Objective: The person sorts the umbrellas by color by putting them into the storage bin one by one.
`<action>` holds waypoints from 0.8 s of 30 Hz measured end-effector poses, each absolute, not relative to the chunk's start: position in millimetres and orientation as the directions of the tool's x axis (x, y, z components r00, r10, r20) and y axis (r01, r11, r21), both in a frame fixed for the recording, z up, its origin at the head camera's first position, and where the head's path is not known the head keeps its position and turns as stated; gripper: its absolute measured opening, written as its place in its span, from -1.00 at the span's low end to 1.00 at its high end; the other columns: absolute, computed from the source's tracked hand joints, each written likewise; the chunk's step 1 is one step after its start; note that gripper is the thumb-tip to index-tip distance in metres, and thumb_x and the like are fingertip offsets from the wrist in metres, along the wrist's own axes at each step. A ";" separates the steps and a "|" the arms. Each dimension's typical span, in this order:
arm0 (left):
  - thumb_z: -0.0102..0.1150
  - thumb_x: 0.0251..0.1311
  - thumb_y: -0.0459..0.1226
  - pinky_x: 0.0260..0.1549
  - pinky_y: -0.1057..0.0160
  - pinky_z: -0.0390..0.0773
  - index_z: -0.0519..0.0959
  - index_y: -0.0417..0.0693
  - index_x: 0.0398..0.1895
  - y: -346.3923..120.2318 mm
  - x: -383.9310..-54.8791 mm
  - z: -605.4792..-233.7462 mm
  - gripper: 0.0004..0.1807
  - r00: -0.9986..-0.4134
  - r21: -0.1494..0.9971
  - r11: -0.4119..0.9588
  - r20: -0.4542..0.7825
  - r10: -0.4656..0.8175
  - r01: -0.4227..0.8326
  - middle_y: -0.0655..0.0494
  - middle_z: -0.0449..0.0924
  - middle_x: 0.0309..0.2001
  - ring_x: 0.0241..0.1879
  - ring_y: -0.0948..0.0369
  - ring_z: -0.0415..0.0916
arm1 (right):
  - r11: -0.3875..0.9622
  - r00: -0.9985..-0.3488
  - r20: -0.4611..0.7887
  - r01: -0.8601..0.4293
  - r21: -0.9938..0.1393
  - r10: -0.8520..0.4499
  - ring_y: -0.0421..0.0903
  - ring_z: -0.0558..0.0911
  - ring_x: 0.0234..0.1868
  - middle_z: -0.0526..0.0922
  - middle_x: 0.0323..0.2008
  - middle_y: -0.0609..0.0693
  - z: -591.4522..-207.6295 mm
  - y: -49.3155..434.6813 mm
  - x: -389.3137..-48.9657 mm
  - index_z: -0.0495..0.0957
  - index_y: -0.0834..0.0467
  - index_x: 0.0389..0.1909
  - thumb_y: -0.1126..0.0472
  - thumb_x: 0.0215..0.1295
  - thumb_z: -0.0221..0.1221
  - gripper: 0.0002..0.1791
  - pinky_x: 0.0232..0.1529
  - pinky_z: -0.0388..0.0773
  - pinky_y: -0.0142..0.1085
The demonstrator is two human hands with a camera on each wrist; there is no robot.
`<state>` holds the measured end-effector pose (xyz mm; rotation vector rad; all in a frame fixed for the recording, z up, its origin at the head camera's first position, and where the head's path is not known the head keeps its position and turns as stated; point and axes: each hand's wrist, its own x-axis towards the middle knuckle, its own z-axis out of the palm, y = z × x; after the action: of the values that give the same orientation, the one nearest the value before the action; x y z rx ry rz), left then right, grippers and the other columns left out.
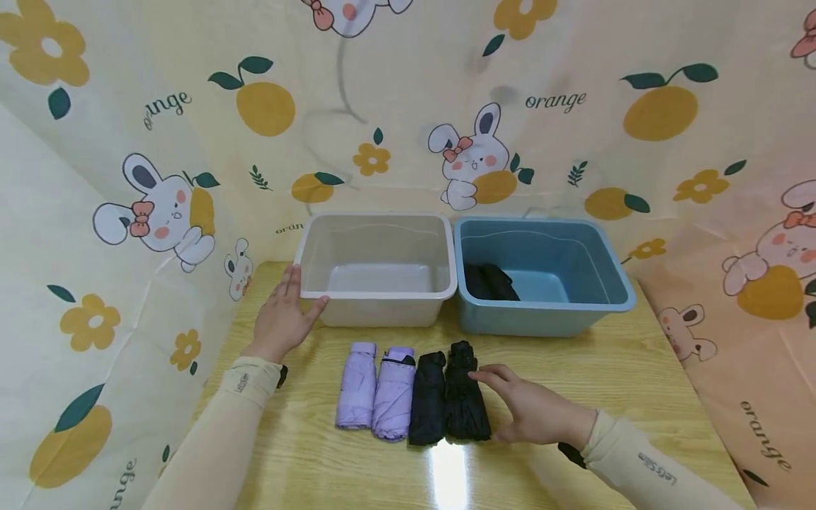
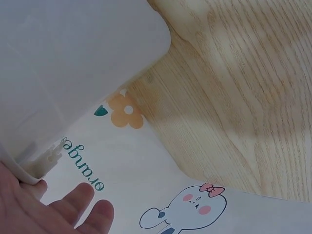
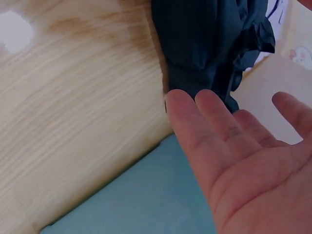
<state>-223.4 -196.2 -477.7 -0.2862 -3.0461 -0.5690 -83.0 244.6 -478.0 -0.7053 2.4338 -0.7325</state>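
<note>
My left hand (image 1: 280, 319) rests at the front left corner of the cream plastic bin (image 1: 382, 312), fingers along its side and thumb near the front rim. In the left wrist view those fingers (image 2: 97, 217) extend past the rim. My right hand (image 1: 535, 409) is beside the rightmost black folded umbrella (image 1: 467, 404), fingers loosely extended with fingertips right at it. A second black folded umbrella (image 1: 427, 407) lies to its left, then a purple folded umbrella (image 1: 392, 404) with a dark strap and another purple folded umbrella (image 1: 355, 389).
A blue plastic bin (image 1: 542, 319) stands right of the cream one, with a black folded item (image 1: 489, 282) inside at its left. Both bins sit at the back of the wooden table (image 1: 331, 474), before a printed cloth backdrop (image 1: 395, 85).
</note>
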 end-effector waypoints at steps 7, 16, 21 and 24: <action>-0.27 0.43 0.30 0.36 -0.19 0.07 -0.27 -0.32 0.57 -197.1 -223.8 -480.8 0.04 -0.981 0.354 0.915 0.081 0.177 0.194 -0.25 -0.31 0.57 0.48 -0.27 -0.12 | 0.713 -0.739 -0.303 -0.324 -0.622 -0.601 -0.34 0.59 -0.37 0.07 0.47 0.28 -480.7 243.1 -81.2 0.08 0.12 0.55 0.18 0.02 0.51 0.11 -0.31 0.58 -0.32; -0.24 0.44 0.27 0.36 -0.19 0.06 -0.26 -0.33 0.56 -197.4 -223.7 -480.4 0.03 -0.980 0.354 0.914 0.084 0.180 0.198 -0.25 -0.30 0.57 0.46 -0.29 -0.08 | 0.722 -0.741 -0.299 -0.345 -0.599 -0.602 -0.29 0.61 -0.26 0.10 0.45 0.29 -479.9 239.0 -80.5 0.10 0.15 0.54 0.17 0.00 0.52 0.10 -0.26 0.60 -0.29; -0.23 0.44 0.27 0.35 -0.20 0.09 -0.26 -0.32 0.57 -197.9 -223.2 -480.2 0.03 -0.982 0.358 0.914 0.078 0.174 0.190 -0.23 -0.31 0.57 0.47 -0.28 -0.10 | 0.726 -0.749 -0.283 -0.357 -0.588 -0.598 -0.27 0.61 -0.28 0.08 0.45 0.29 -480.5 237.8 -82.0 0.10 0.15 0.54 0.13 -0.01 0.54 0.13 -0.29 0.59 -0.30; -0.23 0.43 0.28 0.35 -0.21 0.10 -0.27 -0.30 0.57 -198.6 -223.3 -480.3 0.03 -0.982 0.359 0.914 0.074 0.173 0.188 -0.22 -0.32 0.58 0.47 -0.28 -0.09 | 0.728 -0.757 -0.269 -0.367 -0.579 -0.595 -0.26 0.61 -0.30 0.06 0.46 0.30 -482.9 236.7 -82.6 0.08 0.16 0.54 0.13 -0.03 0.55 0.15 -0.32 0.59 -0.31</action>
<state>-223.3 -198.6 -480.3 -0.2859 -3.0337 -0.5760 -82.6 236.7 -482.9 -0.7361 2.4895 -0.7027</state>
